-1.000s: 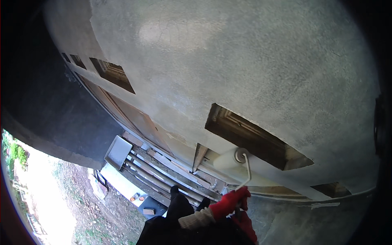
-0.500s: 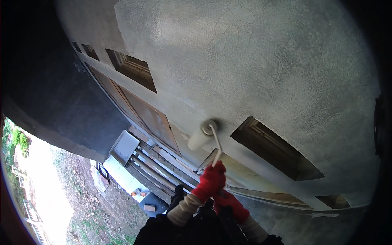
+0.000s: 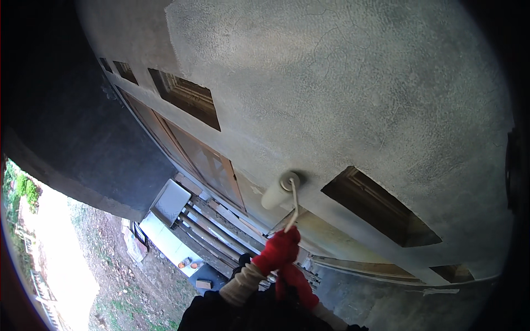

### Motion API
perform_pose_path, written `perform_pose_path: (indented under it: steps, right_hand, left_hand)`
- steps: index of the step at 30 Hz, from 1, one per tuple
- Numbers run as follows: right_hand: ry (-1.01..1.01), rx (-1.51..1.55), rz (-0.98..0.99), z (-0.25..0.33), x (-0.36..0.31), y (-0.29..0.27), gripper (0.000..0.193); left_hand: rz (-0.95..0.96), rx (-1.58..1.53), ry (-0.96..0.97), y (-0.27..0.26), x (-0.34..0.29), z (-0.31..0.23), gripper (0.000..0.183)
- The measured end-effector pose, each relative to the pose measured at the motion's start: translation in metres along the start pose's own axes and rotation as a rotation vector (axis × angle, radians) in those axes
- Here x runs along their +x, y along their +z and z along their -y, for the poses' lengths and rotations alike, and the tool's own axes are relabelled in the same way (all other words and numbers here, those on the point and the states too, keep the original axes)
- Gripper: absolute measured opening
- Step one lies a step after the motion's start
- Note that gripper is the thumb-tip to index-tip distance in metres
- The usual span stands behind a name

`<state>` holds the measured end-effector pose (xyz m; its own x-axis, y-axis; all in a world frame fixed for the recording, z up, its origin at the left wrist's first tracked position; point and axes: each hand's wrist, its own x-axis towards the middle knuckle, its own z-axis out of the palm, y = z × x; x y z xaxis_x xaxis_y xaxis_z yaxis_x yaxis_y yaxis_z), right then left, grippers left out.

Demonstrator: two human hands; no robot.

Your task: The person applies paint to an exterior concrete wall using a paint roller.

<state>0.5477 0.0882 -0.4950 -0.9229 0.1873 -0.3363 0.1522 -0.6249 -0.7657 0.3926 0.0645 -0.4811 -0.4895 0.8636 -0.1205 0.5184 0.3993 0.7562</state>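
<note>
Both my hands wear red gloves and are closed one above the other on a paint roller (image 3: 276, 196). My left hand (image 3: 279, 250) is the upper one, wrapped round the roller's handle just below its pale bent frame. Lower and slightly to the right is my right hand (image 3: 298, 285); the part of the handle in its grip is hidden. The roller's pale sleeve is against or very near the grey textured wall (image 3: 270, 83), left of a recessed opening (image 3: 381, 207); exact contact cannot be made out.
A light paint tray (image 3: 172, 199) lies beside wooden slats (image 3: 212, 234), left of my hands. Small cups (image 3: 186, 262) and a block (image 3: 203, 284) sit on a bench below. A wood-framed door or window (image 3: 204, 160) and another recess (image 3: 187, 98) are in the wall.
In the picture, the roller has shifted slightly right and down, and the wall and its openings have shifted much the same way. Both hands keep their grip; the right hand sits a little lower left.
</note>
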Motion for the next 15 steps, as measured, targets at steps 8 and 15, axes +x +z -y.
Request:
perform_pose_path:
  steps: [8, 15]
  right_hand:
    - [0.150, -0.011, -0.011, 0.029, 0.034, 0.020, 0.034]
    - [0.768, 0.101, -0.982, -0.037, -0.055, -0.058, 0.029]
  left_hand:
    - [-0.352, -0.021, 0.214, -0.006, 0.017, 0.045, 0.007]
    - [0.554, -0.825, -0.216, 0.052, -0.018, -0.070, 0.017]
